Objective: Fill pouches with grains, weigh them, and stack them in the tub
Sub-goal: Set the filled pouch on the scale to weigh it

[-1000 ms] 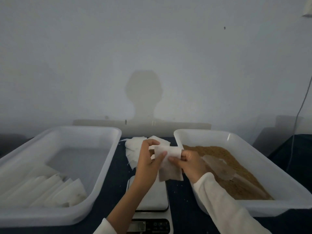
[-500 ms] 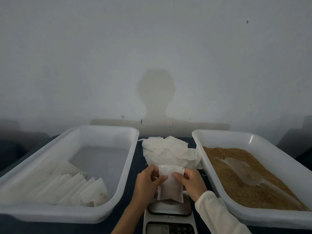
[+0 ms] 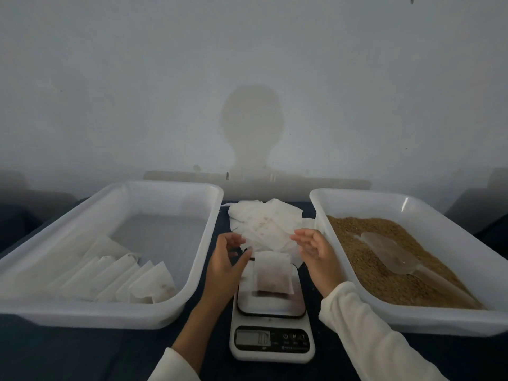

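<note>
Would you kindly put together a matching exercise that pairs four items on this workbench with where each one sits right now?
Column A
1. filled pouch
2. clear scoop
3. pile of empty pouches
4. row of finished pouches

Column B
a. in the left tub
b. on the platform of the scale
c. lying on the grains in the right tub
d. on the dark table between the two tubs, behind the scale

Pairs: 1-b, 2-c, 3-d, 4-a
</note>
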Tool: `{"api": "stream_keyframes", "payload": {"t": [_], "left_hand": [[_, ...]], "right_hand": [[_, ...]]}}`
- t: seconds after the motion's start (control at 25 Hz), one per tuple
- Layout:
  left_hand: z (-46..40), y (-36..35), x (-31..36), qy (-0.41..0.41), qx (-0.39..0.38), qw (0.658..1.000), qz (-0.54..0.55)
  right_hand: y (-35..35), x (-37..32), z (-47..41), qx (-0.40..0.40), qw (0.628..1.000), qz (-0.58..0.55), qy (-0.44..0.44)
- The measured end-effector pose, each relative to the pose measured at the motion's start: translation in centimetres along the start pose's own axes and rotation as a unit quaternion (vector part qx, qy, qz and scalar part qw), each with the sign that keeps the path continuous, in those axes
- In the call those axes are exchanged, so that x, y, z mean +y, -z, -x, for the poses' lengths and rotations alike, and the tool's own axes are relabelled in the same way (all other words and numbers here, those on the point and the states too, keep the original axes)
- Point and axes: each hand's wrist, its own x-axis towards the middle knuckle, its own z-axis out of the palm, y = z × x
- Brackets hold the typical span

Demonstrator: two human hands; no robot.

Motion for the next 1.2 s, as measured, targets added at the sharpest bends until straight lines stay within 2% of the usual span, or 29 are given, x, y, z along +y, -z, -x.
{"api": "stream_keyframes", "payload": {"t": [0.56,0.8,0.92,1.04,1.12,1.2], "left_hand": [[0.2,0.0,-0.2,0.0,-0.018,1.0,-0.007],[-1.4,-1.3,-0.8,0.011,-0.047,0.995,-0.09],[-2.7,-2.0,-0.7,0.064,-0.122,0.975,-0.175],[-3.2,-2.9,-0.3,0.141,-0.21,0.928,-0.274],[-3.2,-3.4,0.2,0.131,-0.217,0.909,-0.33],[-2.9,-3.3,0.7,0.104,-0.199,0.912,-0.344]], "right_hand": [[0.3,1.0,-0.3,0.005,0.999,0.041,-0.015],[-0.4,2.2,-1.1,-0.004,0.996,0.059,-0.062],[-1.1,2.6,-1.7,-0.024,0.99,0.086,-0.11],[-1.8,2.2,-2.0,-0.043,0.981,0.12,-0.15],[-2.2,1.7,-2.0,-0.04,0.978,0.144,-0.143],[-2.4,0.6,-1.8,-0.041,0.982,0.144,-0.114]]}}
